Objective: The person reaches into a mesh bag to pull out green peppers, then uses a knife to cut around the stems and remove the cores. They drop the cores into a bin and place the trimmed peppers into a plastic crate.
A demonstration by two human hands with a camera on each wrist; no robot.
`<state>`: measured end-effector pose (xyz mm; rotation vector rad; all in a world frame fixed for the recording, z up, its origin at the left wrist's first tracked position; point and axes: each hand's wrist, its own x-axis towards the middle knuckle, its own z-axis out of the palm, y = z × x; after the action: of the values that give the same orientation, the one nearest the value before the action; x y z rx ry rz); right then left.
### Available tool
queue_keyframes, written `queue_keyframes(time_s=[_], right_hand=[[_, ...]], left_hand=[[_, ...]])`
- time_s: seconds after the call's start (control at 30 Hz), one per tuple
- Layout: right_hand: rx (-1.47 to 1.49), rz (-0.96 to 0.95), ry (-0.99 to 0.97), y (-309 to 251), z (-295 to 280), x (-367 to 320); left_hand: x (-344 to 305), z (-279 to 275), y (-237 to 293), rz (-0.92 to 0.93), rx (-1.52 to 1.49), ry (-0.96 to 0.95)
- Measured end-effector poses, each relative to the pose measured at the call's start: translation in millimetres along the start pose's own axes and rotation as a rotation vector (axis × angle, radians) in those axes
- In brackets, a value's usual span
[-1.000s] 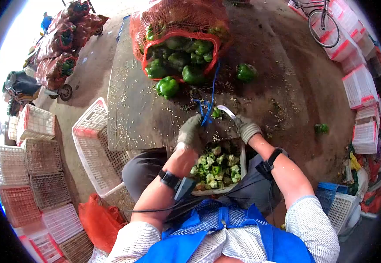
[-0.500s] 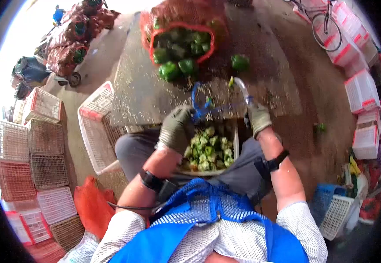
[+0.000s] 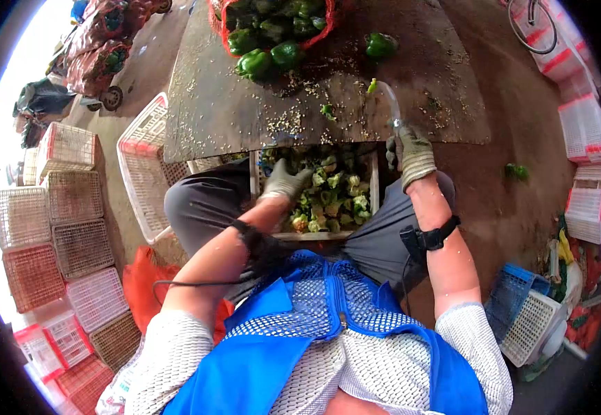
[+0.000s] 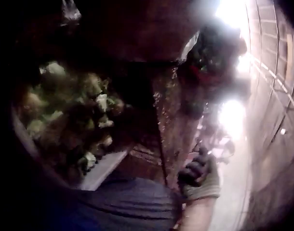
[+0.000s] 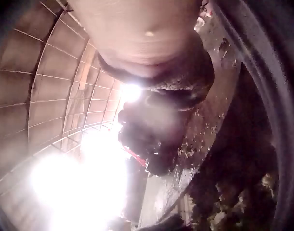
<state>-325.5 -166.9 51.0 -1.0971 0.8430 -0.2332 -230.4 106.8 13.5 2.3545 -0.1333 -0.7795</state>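
My gloved left hand (image 3: 284, 183) reaches down into a pale crate (image 3: 374, 185) between the knees, over pepper cores (image 3: 328, 200). Its thumb points away from the fingers, which are partly hidden among the cores. A bit of blue cord (image 3: 267, 160) shows beside that hand. My gloved right hand (image 3: 414, 153) grips a curved knife (image 3: 390, 100) by its handle at the table's near edge, blade pointing away. A small green scrap (image 3: 372, 86) overlaps the knife tip. In the left wrist view, the right hand (image 4: 200, 175) has dark fingertips curled in.
A red mesh sack (image 3: 329, 21) of green peppers lies at the table's far side, with loose peppers (image 3: 253, 63) at its mouth and another pepper (image 3: 381, 45) to the right. Seeds litter the table (image 3: 210, 90). A white basket (image 3: 141, 173) leans at the left.
The left hand has dropped from the table edge into the crate, and the blue cord has left the tabletop. The right hand has drawn back towards the body, still gripping the knife.
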Motion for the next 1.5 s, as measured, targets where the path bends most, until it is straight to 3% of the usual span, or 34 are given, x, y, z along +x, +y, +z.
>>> queue_keyframes(time_s=[0.03,0.1,0.13,0.17,0.2,0.23,0.27,0.37,0.4,0.5,0.53,0.63,0.7,0.8,0.83,0.87,0.9,0.97,1.0,1.1,1.13,1.2,1.27,1.33,1.43,1.5], right_hand=[[0.015,0.021,-0.008,5,-3,2],[0.095,0.078,-0.088,1,-14,1],[0.209,0.118,-0.146,1,-22,6],[0.141,0.029,-0.051,7,-25,8],[0.065,-0.052,0.049,6,-21,4],[0.099,-0.015,0.021,3,-27,3],[0.133,0.026,-0.005,3,-34,5],[0.100,0.039,-0.004,2,-36,0],[0.055,0.027,-0.003,-1,-31,-2],[0.056,-0.006,-0.018,-2,-23,4],[0.040,0.012,0.008,-10,-17,2],[0.037,0.030,0.059,-9,-12,2],[0.035,0.054,0.019,-4,-17,1],[0.025,0.059,0.070,-15,-10,-6],[0.020,0.062,0.092,-16,-12,-6],[-0.077,-0.034,0.057,-6,-17,-1],[-0.142,-0.007,0.063,-5,-18,1],[-0.242,-0.038,0.090,-3,-25,0],[-0.268,-0.144,0.158,11,-30,7],[-0.008,0.020,0.121,-4,-31,-5],[0.116,0.032,0.141,-4,-28,-2],[0.070,0.044,0.125,-8,-25,-4],[0.006,0.016,0.110,-11,-22,-11],[-0.045,0.003,0.070,-10,-20,-10],[-0.145,0.006,0.062,-7,-24,-6],[-0.023,0.025,0.063,-6,-25,-9]], left_hand=[[12,25,-11,0.103,0.083,-0.014],[10,78,-9,0.249,0.597,0.161],[6,94,-3,0.294,0.651,0.210],[5,107,2,0.340,0.704,0.260],[10,108,9,0.289,0.683,0.176],[13,104,21,0.236,0.663,0.095],[28,96,34,0.081,0.565,-0.117],[85,164,-77,0.508,0.656,0.107],[106,176,-100,0.560,0.673,0.094],[74,111,-20,0.557,0.570,-0.121],[57,78,18,0.449,0.625,-0.260],[27,31,38,0.314,0.685,-0.111],[16,21,51,0.559,0.985,-0.007],[55,40,0,0.933,0.682,0.089],[65,53,5,0.562,0.759,-0.221],[83,67,0,0.444,0.789,-0.295],[106,78,-7,0.352,0.806,-0.330],[151,94,-18,0.323,0.824,-0.318],[162,96,-24,0.306,0.833,-0.318],[188,94,-50,0.272,0.834,-0.296],[188,92,-69,0.291,0.804,-0.275],[178,79,-101,0.389,0.691,-0.217],[128,51,-54,0.485,0.535,-0.203],[110,37,-48,0.652,0.933,-0.223],[86,24,-37,0.863,1.425,-0.010],[112,33,-60,0.834,1.272,0.027]])
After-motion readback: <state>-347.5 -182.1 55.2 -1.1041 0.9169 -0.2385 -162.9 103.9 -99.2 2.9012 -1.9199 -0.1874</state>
